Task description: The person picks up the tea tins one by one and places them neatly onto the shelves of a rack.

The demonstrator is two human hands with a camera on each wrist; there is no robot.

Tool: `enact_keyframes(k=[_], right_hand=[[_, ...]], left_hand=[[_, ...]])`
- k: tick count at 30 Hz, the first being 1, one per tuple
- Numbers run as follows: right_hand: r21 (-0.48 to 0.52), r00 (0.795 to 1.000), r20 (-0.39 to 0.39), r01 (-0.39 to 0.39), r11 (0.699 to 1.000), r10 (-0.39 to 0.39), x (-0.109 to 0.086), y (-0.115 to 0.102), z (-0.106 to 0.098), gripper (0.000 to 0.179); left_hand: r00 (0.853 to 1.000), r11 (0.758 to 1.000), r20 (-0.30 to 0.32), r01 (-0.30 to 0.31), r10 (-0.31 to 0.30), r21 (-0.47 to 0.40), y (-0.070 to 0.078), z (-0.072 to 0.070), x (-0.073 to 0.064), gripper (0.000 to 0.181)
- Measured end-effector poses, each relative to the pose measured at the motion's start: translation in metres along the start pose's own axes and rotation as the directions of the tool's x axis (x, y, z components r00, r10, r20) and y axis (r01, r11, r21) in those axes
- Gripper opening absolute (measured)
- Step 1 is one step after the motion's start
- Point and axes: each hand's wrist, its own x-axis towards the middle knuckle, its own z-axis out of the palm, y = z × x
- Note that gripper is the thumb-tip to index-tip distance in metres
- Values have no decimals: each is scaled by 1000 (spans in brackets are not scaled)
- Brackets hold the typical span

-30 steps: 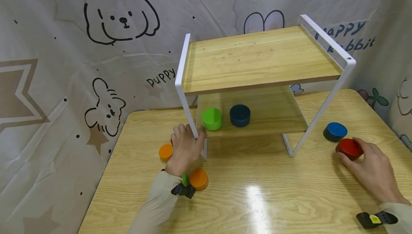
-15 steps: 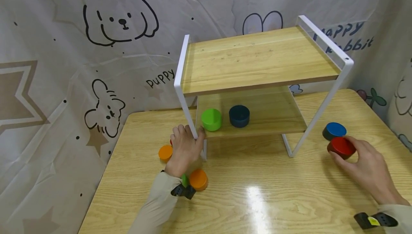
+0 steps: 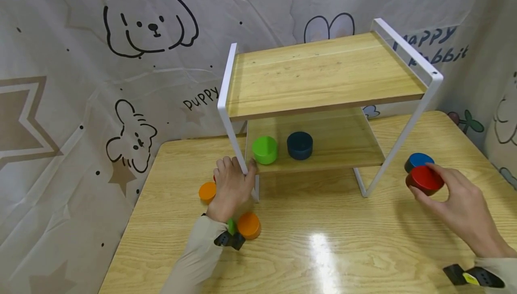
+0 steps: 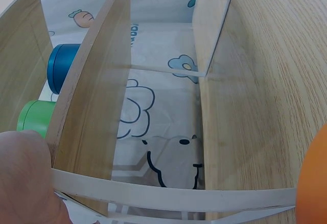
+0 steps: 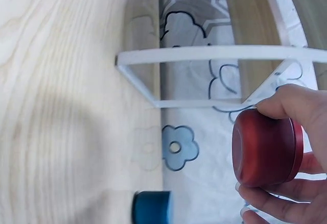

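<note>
My right hand (image 3: pixel 464 204) pinches a small round red tin (image 3: pixel 425 180) between thumb and fingers, above the table on the right. In the right wrist view, the same tin lies sideways in the fingers, its lid edge toward the palm. A blue tin (image 3: pixel 419 161) stands on the table just behind it. My left hand (image 3: pixel 232 186) grips the left front leg of a two-tier shelf (image 3: pixel 327 76), thumb beside the lower board. On that lower board stand a green tin (image 3: pixel 265 150) and a dark blue tin (image 3: pixel 300 145), side by side at the left.
Left of the shelf are an orange tin (image 3: pixel 208 192) and a red one mostly hidden by my left hand. Nearer me stands another orange tin (image 3: pixel 248 225), with a green one (image 3: pixel 231 226) partly behind my wrist. A printed cloth (image 3: pixel 169 87) hangs behind the table.
My right hand has raised the red tin off the table and moved it slightly left, so it now overlaps the blue tin in the head view. My left hand has stayed on the shelf leg.
</note>
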Motion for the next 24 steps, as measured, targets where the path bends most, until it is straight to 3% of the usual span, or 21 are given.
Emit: enact_keyframes(k=[14, 24], right_hand=[[20, 984, -44, 176, 984, -175, 0, -35, -11, 64], [84, 976, -62, 214, 973, -209, 1, -55, -10, 66]], left_hand=[[1000, 1000, 4, 10, -10, 9, 1, 0, 1, 46], [1000, 1000, 16, 15, -15, 11, 2, -1, 1, 46]])
